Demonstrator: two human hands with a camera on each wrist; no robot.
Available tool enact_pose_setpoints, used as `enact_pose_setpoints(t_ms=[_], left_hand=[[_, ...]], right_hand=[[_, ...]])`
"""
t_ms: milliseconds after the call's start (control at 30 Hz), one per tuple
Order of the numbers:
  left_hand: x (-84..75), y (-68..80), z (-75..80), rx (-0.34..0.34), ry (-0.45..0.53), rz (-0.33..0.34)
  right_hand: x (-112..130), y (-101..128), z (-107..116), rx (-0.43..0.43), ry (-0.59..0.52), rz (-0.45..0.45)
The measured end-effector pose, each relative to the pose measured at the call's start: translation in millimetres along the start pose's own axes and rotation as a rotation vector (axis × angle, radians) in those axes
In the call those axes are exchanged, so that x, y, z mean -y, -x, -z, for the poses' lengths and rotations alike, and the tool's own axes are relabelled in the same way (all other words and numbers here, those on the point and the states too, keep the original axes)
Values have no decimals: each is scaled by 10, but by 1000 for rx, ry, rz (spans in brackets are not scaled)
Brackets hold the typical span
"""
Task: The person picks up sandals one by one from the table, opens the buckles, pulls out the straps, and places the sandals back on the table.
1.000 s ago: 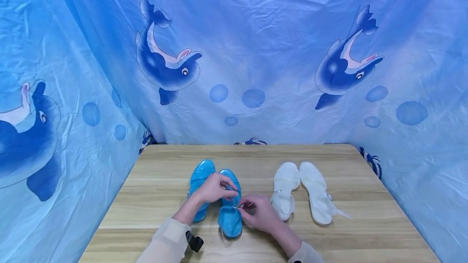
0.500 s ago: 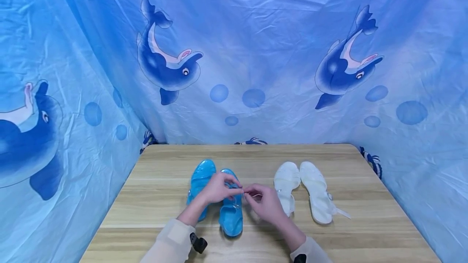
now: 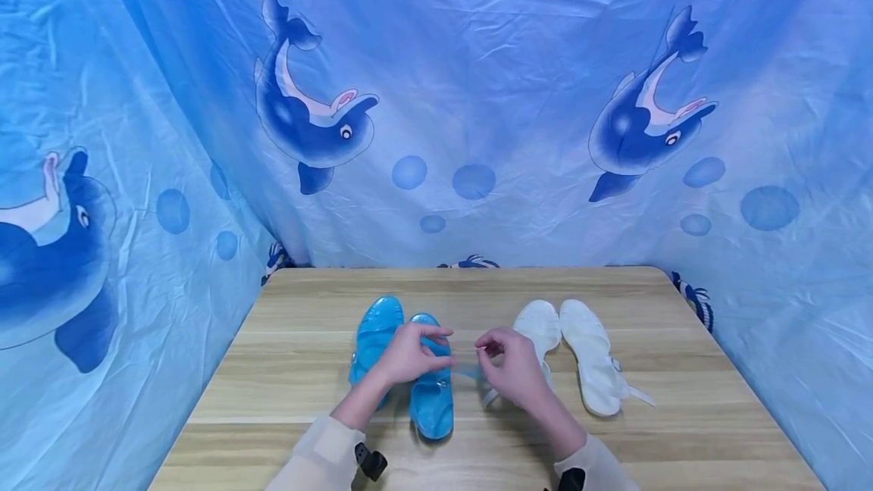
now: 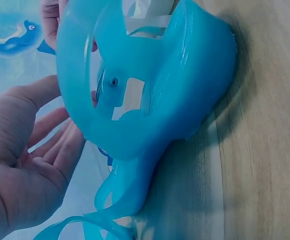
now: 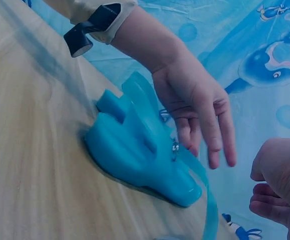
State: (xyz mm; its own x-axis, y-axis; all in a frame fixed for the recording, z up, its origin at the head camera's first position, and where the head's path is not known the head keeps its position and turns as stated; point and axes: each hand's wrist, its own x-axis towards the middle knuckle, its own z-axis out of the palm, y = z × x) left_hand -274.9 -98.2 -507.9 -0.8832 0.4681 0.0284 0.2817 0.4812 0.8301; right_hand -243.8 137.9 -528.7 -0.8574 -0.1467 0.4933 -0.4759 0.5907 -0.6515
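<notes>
Two blue jelly sandals lie side by side left of centre in the head view. Above the right-hand blue sandal [image 3: 433, 408] my left hand [image 3: 408, 354] hovers, fingers spread and holding nothing. A small metal buckle [image 5: 175, 147] shows on that sandal's side. From it a thin blue ankle strap [image 5: 211, 205] hangs loose, blurred in the head view between the two hands. My right hand [image 3: 514, 370] is just right of the strap, fingers loosely curled with nothing between them. The other blue sandal [image 3: 377, 328] is partly hidden behind the left hand.
Two white sandals lie to the right; my right hand partly covers the left one [image 3: 536, 324]. The far one [image 3: 586, 354] has its strap lying out sideways. All sit on a wooden table [image 3: 307, 430] with a dolphin-print cloth [image 3: 436, 97] behind and at the sides.
Both hands have moved up from the buckle, and they met at the strap end half a second ago. Now the right hand has drawn away to the right and the strap is loose.
</notes>
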Motion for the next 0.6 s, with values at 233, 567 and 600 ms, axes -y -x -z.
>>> enact_pose_setpoints(t_ms=[233,567,600], left_hand=[[14,51,-2,52,-110,-53],[-12,198,72,79,-207,-19],[-17,212,83,83,-210,-16]], right_hand=[[67,-60,58,89,53,12],[196,-177,-10,418,69,78],[211,-188,-28,444,69,84]])
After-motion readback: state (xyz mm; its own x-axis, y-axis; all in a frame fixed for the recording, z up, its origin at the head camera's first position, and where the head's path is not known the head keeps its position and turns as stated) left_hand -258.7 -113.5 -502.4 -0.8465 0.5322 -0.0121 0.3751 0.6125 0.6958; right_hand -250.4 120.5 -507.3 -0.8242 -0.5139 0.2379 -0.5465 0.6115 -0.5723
